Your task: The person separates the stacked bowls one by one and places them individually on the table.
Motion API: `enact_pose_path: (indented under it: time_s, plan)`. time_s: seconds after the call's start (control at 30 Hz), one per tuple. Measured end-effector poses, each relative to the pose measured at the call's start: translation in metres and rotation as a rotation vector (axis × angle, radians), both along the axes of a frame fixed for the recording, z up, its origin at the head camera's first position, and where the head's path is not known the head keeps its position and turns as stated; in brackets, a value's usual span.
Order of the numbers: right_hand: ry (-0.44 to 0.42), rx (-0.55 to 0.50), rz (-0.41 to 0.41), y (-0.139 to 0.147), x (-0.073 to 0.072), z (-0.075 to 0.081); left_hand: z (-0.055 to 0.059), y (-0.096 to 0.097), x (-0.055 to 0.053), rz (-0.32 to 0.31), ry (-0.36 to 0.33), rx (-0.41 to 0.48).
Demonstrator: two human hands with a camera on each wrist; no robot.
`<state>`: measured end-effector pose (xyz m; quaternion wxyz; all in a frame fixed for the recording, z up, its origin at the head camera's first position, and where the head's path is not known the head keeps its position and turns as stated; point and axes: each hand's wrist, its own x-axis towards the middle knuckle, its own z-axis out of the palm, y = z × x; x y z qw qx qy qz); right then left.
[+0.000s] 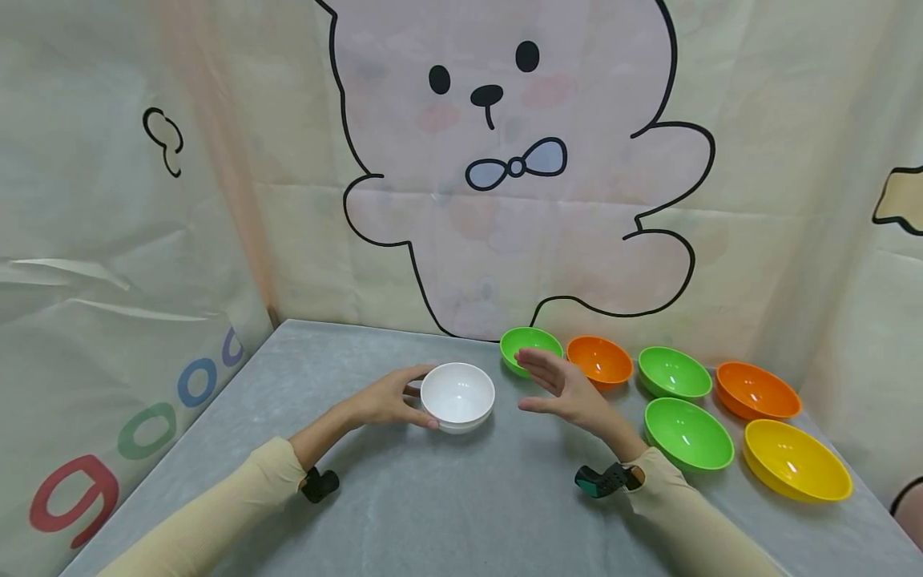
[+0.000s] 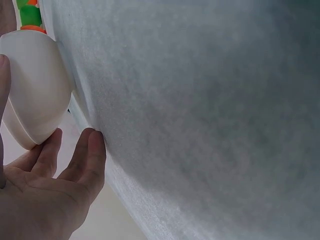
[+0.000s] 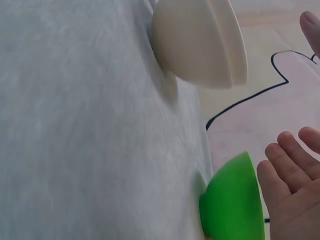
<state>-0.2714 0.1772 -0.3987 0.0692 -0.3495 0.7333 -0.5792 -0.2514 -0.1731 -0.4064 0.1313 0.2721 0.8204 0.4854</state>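
A white bowl [image 1: 458, 394] stands upright on the grey cloth in the middle of the table. An edge runs below its rim in both wrist views; I cannot tell whether a second bowl is nested there. My left hand [image 1: 399, 398] holds its left side, thumb at the front and fingers behind. In the left wrist view, fingertips of that hand [image 2: 55, 190] meet the white bowl [image 2: 42, 90] near the rim. My right hand [image 1: 570, 393] is apart from it on the right, fingers extended and holding nothing, in front of a small green bowl [image 1: 513, 343].
Right of the hands stand an orange bowl [image 1: 599, 361], a green bowl [image 1: 674, 373], another orange bowl [image 1: 757, 390], a nearer green bowl [image 1: 688, 434] and a yellow bowl [image 1: 796, 461]. Behind the grey table [image 1: 461, 513] hangs a printed bear curtain [image 1: 490, 264].
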Motion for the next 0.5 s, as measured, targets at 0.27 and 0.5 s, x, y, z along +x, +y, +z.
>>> enact_pose_path:
  time_s: [0.27, 0.5]
  plan:
    - [0.014, 0.014, 0.038, -0.017, -0.004, -0.004, 0.0, 0.0, 0.0, -0.001, 0.003, 0.002]
    - [-0.01, 0.049, 0.047, -0.028, -0.007, -0.009, 0.001, 0.0, 0.0, -0.003, -0.002, 0.004]
